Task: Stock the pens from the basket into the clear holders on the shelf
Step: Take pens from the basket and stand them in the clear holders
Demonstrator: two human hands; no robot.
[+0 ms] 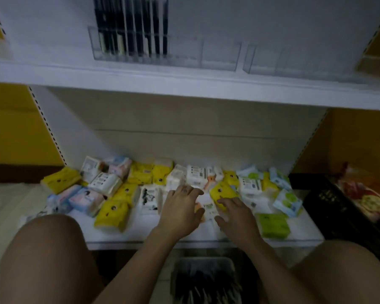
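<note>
Your pens (204, 286) lie in the basket (203, 263) on the floor at 6 o'clock, between your knees (42, 260), dark and blurred. Both hands are well apart from them, at 12 o'clock from the basket, reaching onto the lower shelf (140, 236). Your left hand (180, 208) lies with fingers spread over the small packs (113, 212) scattered there. Your right hand (236, 218), just beside it at 3 o'clock, touches a yellow pack (223, 190) with its fingertips. The blur hides whether it grips anything, so I cannot tell.

The holders (219, 55) stand in a row on the upper shelf (184, 88) at 12 o'clock. A row of dark upright pens (130, 29) fills the holder toward 11 o'clock.

A black crate (329, 200) sits at 3 o'clock, beside the lower shelf, with an orange-red bag (369, 194) in it. Yellow panels (13, 132) flank the white shelving at 9 and 3 o'clock.
</note>
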